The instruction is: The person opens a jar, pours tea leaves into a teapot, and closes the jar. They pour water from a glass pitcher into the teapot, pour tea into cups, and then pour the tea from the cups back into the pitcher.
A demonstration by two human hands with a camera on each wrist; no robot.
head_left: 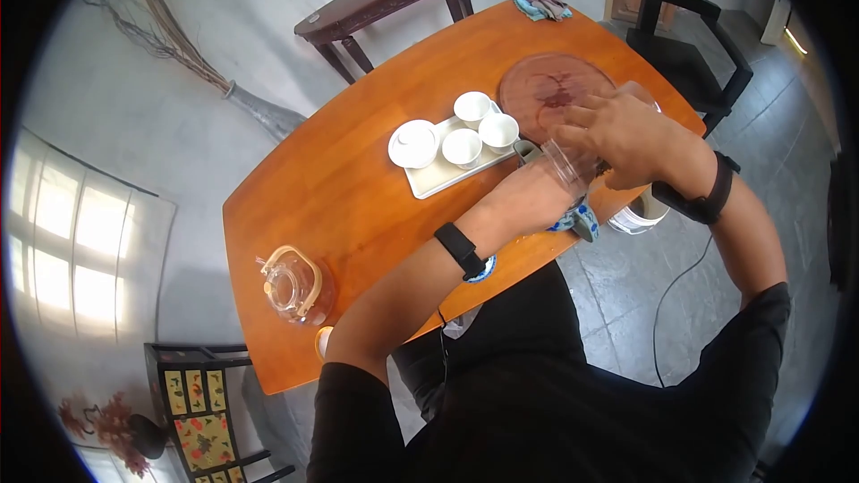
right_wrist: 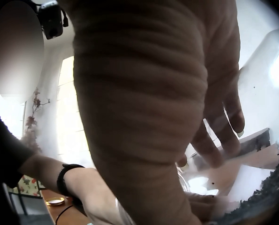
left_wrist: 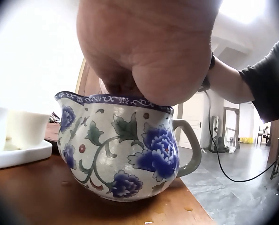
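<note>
Over the table's near right edge, a clear jar [head_left: 562, 165] lies tilted on its side. My right hand [head_left: 626, 130] holds the jar from above, its fingers draped over the far side. The back of my left hand [head_left: 532, 192] is at the jar's mouth, with the rim across the knuckles and the fingers hidden past it. Dark loose leaves [right_wrist: 266, 190] appear at the lower right of the right wrist view. Right below my left hand stands a pitcher with blue flowers [left_wrist: 125, 150], partly covered by the hand in the head view.
A white tray [head_left: 429, 186] bears several white cups [head_left: 462, 148] and a lidded bowl [head_left: 414, 144]. Behind lies a round brown board [head_left: 537, 80] with a wet patch. A glass teapot [head_left: 295, 286] stands far left. Cloths [head_left: 541, 5] lie at the back; a bucket [head_left: 639, 215] stands below the edge.
</note>
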